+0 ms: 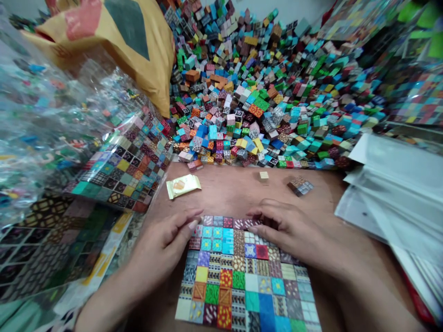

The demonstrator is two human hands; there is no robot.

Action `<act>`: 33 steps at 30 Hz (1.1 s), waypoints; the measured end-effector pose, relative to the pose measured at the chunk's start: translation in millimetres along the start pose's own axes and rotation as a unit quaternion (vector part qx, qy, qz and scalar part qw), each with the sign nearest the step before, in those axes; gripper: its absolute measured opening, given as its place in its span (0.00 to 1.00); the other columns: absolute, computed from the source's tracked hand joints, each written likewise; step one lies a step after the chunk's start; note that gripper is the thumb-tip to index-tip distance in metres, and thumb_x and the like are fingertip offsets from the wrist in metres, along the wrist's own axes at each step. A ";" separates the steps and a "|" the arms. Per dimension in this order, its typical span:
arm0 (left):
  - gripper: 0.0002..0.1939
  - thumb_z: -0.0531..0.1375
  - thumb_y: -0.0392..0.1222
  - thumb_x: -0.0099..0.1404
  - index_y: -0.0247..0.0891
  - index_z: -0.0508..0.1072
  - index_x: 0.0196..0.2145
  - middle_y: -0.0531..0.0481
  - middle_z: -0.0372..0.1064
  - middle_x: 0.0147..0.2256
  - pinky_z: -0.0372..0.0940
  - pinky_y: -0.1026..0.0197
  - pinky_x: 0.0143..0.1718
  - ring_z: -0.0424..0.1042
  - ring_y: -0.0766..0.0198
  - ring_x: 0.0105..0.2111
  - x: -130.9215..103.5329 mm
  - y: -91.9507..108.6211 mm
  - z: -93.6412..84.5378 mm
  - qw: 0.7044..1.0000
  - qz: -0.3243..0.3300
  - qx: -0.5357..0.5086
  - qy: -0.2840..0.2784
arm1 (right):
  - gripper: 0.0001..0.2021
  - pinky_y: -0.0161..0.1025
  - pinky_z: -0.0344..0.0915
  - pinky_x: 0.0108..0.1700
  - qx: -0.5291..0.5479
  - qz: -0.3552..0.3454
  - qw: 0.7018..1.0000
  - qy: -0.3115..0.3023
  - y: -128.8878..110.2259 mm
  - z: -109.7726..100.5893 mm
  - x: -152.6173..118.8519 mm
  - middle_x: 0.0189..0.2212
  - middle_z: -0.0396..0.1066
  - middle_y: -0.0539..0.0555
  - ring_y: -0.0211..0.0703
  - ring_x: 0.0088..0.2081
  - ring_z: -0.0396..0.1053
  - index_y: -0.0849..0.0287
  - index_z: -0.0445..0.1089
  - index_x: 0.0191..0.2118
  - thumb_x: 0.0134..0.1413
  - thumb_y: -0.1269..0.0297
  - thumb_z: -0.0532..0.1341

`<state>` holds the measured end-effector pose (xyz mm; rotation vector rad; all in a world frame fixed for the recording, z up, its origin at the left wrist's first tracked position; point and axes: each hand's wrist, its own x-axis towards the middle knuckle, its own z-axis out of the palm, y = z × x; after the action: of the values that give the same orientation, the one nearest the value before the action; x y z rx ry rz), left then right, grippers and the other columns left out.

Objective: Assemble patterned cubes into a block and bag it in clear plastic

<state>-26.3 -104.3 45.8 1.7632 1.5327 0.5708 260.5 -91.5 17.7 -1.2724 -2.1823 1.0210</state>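
Note:
A flat slab of patterned cubes (238,279), set edge to edge in rows, lies on the wooden table in front of me. My left hand (173,240) closes round its far left corner, thumb and forefinger against the edge cubes. At the far right side, my right hand (287,230) has its thumb on the top row and its fingers curled along the back edge. Some of those fingertips are hidden. Beyond the slab lie a small yellow wrapped packet (183,186), a single cream cube (264,175) and a small brown and grey cube group (300,186).
A big heap of loose coloured cubes (242,106) covers the back of the table (228,184). Clear bags (117,161) of cubes and small parts crowd the left, below a yellow sack (148,60). Stacked clear plastic bags (391,170) lie at the right.

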 end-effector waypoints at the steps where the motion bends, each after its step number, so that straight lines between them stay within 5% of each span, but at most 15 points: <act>1: 0.21 0.55 0.54 0.69 0.43 0.78 0.51 0.46 0.78 0.50 0.71 0.45 0.55 0.77 0.52 0.51 -1.8 1.5 0.7 1.000 -0.006 -0.004 0.000 | 0.10 0.41 0.67 0.49 0.002 -0.002 1.000 -0.001 -0.2 0.2 -0.1 0.46 0.75 0.52 0.42 0.46 0.72 0.54 0.73 0.50 0.66 0.62 0.61; 33: 0.21 0.58 0.55 0.68 0.44 0.77 0.53 0.47 0.75 0.56 0.67 0.46 0.60 0.72 0.52 0.57 1.9 4.9 3.7 0.997 -0.032 -0.072 0.013 | 0.08 0.40 0.69 0.47 0.006 -0.018 1.000 -0.002 -10.4 -0.1 1.1 0.44 0.76 0.53 0.42 0.46 0.74 0.55 0.74 0.47 0.66 0.64 0.60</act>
<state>-20.0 -103.5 46.9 1.5995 1.5198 0.6572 254.2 -93.8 25.7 -1.2217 -2.1908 1.0217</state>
